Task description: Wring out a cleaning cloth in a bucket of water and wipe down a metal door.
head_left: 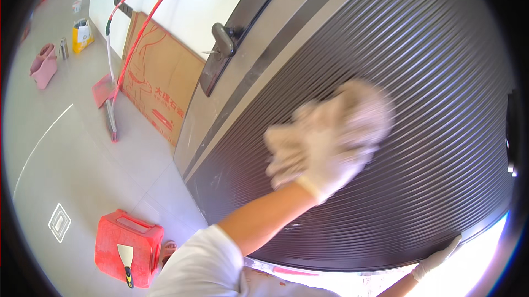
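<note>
A dark door [435, 148] with a finely ribbed face fills the right side of the view. My left hand [330, 159], in a white glove, is closed on a beige cloth [363, 109] held against the ribs; both are smeared by motion. At the lower right, my gloved right hand [435, 261] grips the door's edge, its fingers partly hidden. A dark handle [223, 40] on a long plate sits on the smooth strip of the door, beyond my left hand.
At the lower left stands a red plastic stool [113, 231] with a scraper [127, 261] on it. Flattened cardboard [160, 76] leans on the white wall beside a broom and a pink dustpan [103, 90]. Farther off are a pink mop bucket [44, 65] and a yellow-and-white bag [82, 36].
</note>
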Demonstrator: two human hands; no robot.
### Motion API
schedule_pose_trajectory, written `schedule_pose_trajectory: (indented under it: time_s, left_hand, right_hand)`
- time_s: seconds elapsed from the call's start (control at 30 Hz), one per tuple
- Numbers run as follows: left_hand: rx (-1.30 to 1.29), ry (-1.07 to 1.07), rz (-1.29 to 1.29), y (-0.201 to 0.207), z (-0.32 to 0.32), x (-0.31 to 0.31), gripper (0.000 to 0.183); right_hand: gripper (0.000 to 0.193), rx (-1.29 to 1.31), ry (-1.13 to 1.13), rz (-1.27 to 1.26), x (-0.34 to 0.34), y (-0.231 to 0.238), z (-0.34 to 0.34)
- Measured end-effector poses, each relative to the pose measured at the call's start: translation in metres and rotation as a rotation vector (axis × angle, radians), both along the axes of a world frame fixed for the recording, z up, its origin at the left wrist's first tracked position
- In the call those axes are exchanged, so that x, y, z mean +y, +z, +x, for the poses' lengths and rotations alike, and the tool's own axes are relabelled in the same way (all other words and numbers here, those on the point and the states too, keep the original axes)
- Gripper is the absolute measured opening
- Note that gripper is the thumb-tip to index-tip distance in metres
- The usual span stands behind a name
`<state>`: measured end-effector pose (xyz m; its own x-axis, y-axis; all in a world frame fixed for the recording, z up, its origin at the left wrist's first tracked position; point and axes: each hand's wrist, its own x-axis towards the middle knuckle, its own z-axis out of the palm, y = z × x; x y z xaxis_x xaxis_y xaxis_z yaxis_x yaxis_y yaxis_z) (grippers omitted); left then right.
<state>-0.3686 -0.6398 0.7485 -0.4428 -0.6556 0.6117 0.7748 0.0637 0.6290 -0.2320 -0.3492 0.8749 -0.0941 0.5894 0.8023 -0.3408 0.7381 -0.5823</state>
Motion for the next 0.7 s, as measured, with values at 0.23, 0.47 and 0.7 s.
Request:
schedule_pose_trajectory:
  time_s: [0.23, 0.47, 0.7]
  left_hand:
    - [0.018, 0.254, -0.367, 0.048, -0.021, -0.043, 0.062]
    - [-0.773, -0.585, 0.675, -0.276, 0.041, -0.019, 0.071]
    - [-0.537, -0.071, -0.348, -0.086, 0.036, -0.021, 0.046]
  right_hand:
    - [0.079, -0.018, 0.054, -0.002, -0.006, 0.002, 0.000]
    - [0.077, -0.025, 0.089, 0.011, 0.001, 0.003, 0.003]
    - [0.077, -0.040, 0.056, 0.081, 0.005, 0.000, 0.005]
